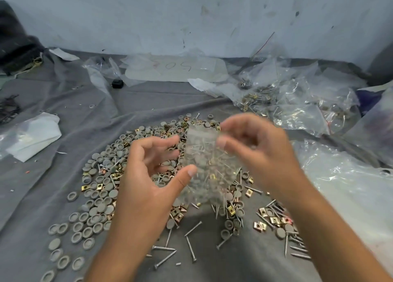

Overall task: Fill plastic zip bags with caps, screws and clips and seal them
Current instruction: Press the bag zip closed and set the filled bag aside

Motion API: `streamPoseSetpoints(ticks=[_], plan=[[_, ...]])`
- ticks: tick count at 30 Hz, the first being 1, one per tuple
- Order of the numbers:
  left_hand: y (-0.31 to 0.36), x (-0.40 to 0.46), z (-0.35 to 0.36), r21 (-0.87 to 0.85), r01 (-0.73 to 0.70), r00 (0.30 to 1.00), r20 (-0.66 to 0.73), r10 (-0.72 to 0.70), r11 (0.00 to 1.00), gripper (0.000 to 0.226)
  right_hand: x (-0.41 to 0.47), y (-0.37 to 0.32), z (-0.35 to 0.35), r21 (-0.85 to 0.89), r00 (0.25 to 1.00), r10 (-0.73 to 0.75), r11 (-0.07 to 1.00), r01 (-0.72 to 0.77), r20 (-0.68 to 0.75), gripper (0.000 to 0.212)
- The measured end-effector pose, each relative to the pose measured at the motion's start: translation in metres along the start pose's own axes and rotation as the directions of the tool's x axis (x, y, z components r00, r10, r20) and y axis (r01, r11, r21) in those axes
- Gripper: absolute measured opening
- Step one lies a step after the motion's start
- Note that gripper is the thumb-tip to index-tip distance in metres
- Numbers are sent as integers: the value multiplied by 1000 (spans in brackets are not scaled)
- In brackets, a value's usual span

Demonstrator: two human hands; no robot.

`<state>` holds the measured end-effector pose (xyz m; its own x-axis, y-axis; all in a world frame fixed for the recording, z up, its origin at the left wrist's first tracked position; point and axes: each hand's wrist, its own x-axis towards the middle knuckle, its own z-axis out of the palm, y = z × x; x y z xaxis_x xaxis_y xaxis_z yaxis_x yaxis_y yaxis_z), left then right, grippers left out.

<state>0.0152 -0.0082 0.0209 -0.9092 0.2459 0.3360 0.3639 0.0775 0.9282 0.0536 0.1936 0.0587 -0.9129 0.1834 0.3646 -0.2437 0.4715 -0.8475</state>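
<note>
A small clear zip bag point(207, 164) holding grey caps, screws and gold clips hangs upright between my hands, blurred by motion. My right hand point(257, 149) pinches the bag's upper right edge between thumb and fingers. My left hand point(153, 171) sits at the bag's left side with fingers spread and the thumb tip touching its lower left. Beneath the bag lies a wide heap of grey caps point(100, 192), gold clips point(260, 225) and loose screws point(191, 248) on the grey cloth point(32, 196).
Filled zip bags point(282, 102) pile at the back right. Empty clear bags point(344, 179) lie on the right, white plastic point(34, 137) on the left. A flat bag marked in red point(174, 68) and a small black object point(117, 83) lie near the wall.
</note>
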Motion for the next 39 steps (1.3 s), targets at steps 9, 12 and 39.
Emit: streamPoseSetpoints(ticks=[9,12,39], plan=[[0,-1,3,110,71,997,-22,-69,991,37,77,55,-133,-55,740,437,843,-536,-510,58],[2,-2,4,113,67,998,-14,-66,991,39,11,58,-146,-511,823,534,661,-550,-195,58],[5,-7,14,149,67,996,45,-74,987,28,-98,54,-140,-545,945,281,773,-325,-165,54]])
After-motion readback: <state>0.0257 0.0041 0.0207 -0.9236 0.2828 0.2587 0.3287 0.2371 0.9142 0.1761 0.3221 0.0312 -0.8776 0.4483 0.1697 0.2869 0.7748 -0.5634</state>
